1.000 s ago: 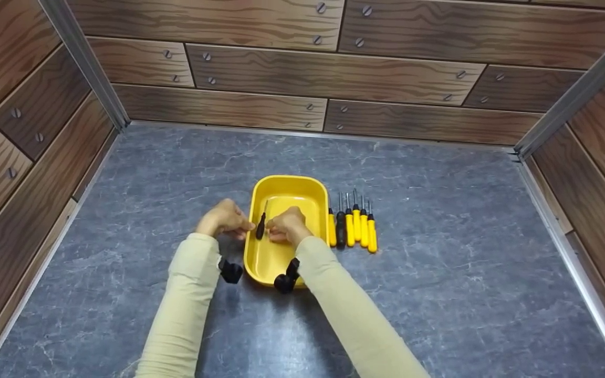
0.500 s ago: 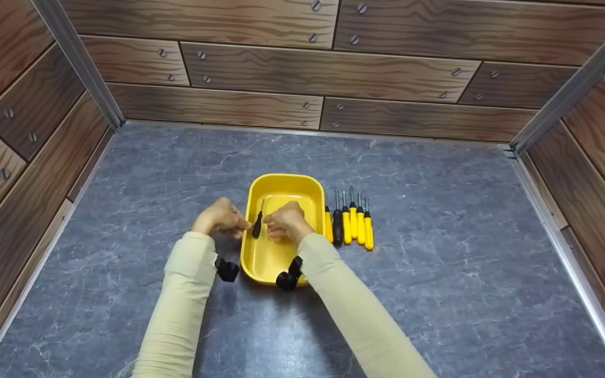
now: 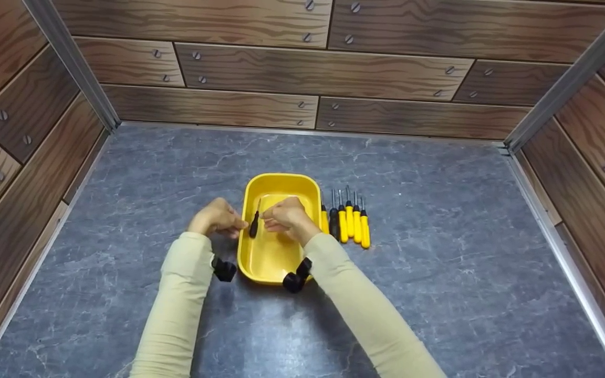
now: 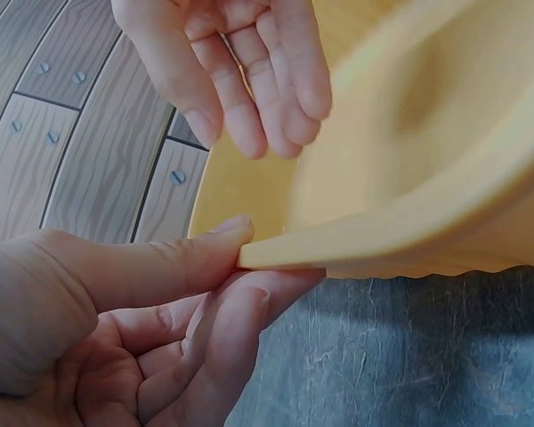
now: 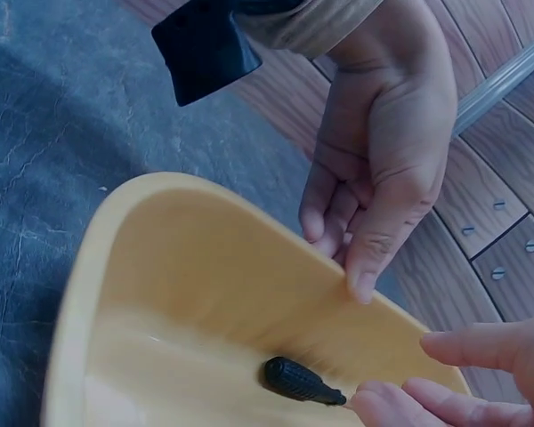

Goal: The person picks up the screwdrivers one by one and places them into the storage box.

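Note:
A yellow plastic tray (image 3: 276, 262) stands on the dark marbled surface. A screwdriver (image 5: 301, 381) with a black handle lies inside it, along the left wall in the head view. My left hand (image 3: 219, 218) pinches the tray's left rim, thumb on the inside and fingers underneath, as the left wrist view shows. Over the tray's inside hovers my right hand (image 3: 288, 216), just right of the screwdriver. Its fingers (image 4: 289, 80) hang loosely bent with nothing between them. In the right wrist view the thumb and fingers stand apart near the screwdriver's shaft.
Right of the tray lie several screwdrivers (image 3: 350, 220) in a row, most with yellow handles and one with a black handle. Wood-patterned panels (image 3: 260, 68) wall in the surface at the back and both sides. A black wrist camera (image 3: 225, 269) sits on each wrist.
My right hand has drawn slightly away from the black-handled screwdriver, and its wrist has shifted right. The left hand stays on the rim. The whole view has drifted a little.

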### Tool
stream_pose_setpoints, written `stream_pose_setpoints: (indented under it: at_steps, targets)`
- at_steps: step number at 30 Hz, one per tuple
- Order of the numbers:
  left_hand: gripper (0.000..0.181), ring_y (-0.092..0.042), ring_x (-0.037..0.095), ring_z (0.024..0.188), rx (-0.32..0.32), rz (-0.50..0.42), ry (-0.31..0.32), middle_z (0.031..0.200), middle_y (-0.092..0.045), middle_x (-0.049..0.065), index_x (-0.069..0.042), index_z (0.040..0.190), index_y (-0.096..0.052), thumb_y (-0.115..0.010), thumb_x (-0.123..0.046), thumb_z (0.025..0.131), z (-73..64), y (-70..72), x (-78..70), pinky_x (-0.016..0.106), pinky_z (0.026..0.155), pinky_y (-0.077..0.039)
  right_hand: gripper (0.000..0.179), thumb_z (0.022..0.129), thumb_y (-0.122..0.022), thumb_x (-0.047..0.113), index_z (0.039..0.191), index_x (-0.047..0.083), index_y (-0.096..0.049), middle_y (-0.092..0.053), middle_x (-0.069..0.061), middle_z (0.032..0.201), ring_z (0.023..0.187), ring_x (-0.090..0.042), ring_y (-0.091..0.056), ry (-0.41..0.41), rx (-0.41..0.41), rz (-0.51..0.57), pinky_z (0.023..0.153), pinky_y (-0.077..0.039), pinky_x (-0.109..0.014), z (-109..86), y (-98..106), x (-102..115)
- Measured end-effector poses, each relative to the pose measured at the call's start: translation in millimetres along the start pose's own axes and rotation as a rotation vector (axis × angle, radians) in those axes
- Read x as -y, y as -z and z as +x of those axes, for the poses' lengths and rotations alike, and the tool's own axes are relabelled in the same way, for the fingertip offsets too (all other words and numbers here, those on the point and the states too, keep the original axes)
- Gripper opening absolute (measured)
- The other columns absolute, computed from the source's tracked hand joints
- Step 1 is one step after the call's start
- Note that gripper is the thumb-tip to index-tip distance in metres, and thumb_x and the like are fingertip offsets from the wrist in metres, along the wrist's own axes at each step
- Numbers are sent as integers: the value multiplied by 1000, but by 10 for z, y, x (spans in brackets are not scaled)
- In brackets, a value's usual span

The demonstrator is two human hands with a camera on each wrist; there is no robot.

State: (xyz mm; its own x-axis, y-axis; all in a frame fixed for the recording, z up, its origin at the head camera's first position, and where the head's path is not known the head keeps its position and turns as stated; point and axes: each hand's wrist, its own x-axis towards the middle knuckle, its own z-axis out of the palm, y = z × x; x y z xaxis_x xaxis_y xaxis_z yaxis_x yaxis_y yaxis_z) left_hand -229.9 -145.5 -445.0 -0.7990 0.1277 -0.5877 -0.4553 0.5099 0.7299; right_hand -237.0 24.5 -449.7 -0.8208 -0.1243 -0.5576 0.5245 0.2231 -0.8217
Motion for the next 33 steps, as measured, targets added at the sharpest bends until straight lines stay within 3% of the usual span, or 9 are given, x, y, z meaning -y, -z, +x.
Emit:
stream_pose_setpoints:
  at_steps: [8,16,20,26,29,33]
  targets:
    - [12,-55,3,43,7,-16,-5,51,-55,-3,-1,79,-58,-66,1,87,4,2,1,15,47,-52,25,85,-66,3,108,-8,-68,-65,-30,116,67,-15,-68,46,24,-36,74,-63,-30,-63,110,21]
    - [11,-55,3,43,6,-5,-10,52,-56,-2,1,82,-56,-67,1,87,3,3,-8,16,47,-53,28,90,-65,7,114,-6,-65,-66,-26,118,91,-26,-74,80,24,-48,83,-61,-34,-141,259,16]
    - [9,-55,3,43,3,6,-5,53,-56,-2,2,83,-59,-67,0,87,1,7,-6,16,48,-53,28,91,-64,8,116,-5,-65,-66,-26,119,95,-27,-73,84,27,-40,85,-60,-34,-175,307,27]
    - [8,-55,4,44,1,17,2,54,-57,-2,3,85,-60,-67,-1,87,19,2,0,16,48,-52,28,91,-63,6,115,-7,-64,-63,-30,121,76,-16,-71,105,41,1,81,-62,-30,-206,381,27]
    - [8,-55,3,44,2,16,-3,54,-57,-2,3,85,-60,-67,-1,87,18,3,3,15,47,-53,27,91,-63,5,114,-8,-64,-69,-28,110,70,-12,-69,114,43,28,79,-62,-29,-217,416,20]
    - [8,-55,3,44,6,9,-8,52,-56,-2,4,87,-60,-66,-1,87,15,2,12,15,47,-52,24,90,-63,3,111,-8,-65,-72,-11,83,69,-13,-70,115,32,60,80,-62,-31,-221,469,14]
